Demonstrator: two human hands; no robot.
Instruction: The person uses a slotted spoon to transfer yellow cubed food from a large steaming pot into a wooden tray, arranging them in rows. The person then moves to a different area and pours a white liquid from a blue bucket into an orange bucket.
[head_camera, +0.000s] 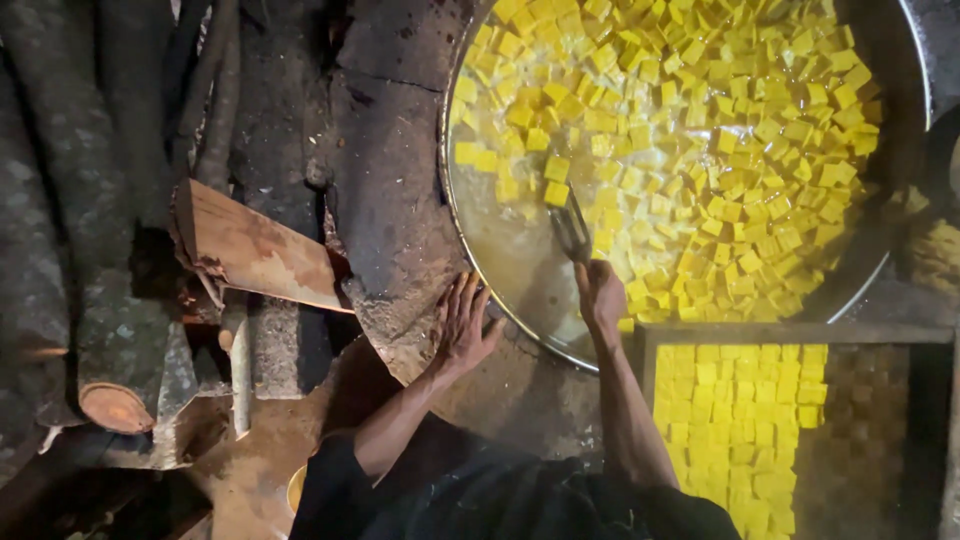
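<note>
A large round metal pan (500, 270) holds hot oil and several yellow cubes (700, 130) floating in it. My right hand (600, 297) grips the handle of a metal fork-like utensil (571, 228) whose prongs reach into the oil near the pan's near rim. My left hand (464, 325) rests flat, fingers spread, on the rough clay stove surface (390, 200) just left of the pan's rim. Below the pan, a wooden tray (800, 333) carries rows of yellow cubes (735, 410).
A flat wooden board (255, 250) juts out at the left, above logs and firewood (90, 330). A cut log end (115, 408) shows at lower left. The tray's right part is dark and shadowed.
</note>
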